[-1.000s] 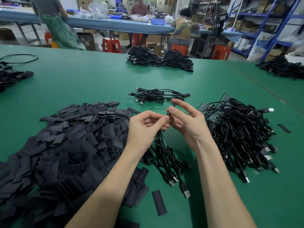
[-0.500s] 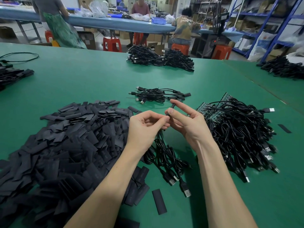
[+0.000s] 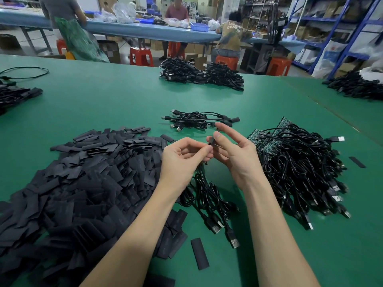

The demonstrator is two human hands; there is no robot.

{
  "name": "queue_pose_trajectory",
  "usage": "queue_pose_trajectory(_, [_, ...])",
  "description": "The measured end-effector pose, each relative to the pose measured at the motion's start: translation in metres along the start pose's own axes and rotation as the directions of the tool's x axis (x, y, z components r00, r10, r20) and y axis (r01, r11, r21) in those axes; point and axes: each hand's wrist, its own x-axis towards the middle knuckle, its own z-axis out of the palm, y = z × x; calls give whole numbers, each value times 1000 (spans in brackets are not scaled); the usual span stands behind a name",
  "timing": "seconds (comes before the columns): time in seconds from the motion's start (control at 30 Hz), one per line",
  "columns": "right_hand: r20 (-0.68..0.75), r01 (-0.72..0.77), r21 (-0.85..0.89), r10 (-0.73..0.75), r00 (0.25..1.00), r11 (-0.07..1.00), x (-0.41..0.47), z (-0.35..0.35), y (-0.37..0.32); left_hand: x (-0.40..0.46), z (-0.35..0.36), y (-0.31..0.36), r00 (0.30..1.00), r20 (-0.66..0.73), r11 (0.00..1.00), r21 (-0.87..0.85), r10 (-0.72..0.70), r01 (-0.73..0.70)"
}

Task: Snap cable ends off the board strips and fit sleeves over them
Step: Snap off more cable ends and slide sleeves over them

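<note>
Head view. Bench: flat green matte covering, wide, with a seam running diagonally at the right.

Left hand: raised above the bench at centre, fingers curled, the grip closed on a bundle of thin black cables whose glossy loops hung down onto the green surface, ending in rectangular metal-tipped USB plugs.

Right hand: just beside the left, thumb and middle finger pinched on a small black sleeve at a cable end; the index finger stood out straight. The fingertips of the two hands were touching or nearly so at that piece.

Sleeve pile: a large heap of flat, dull black rectangular tube pieces, left of the hands. One loose piece lay apart near the forearms; another at the far right.

Cable heap: right of the hands, tangled glossy black cord lying over dark green board strips with toothed edges.

Small cable bunch: beyond the hands, ends capped in black.

Far bench edge: two larger black cable stacks.

Background: seated persons at a blue table, red stools, blue metal shelving.
</note>
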Motion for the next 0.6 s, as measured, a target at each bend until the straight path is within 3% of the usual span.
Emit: queue_pose_trajectory(0.6, [74,-6,-15,7,997,1000,1,-6,2,-1,-3,10,983,28,971,-151,-183,185])
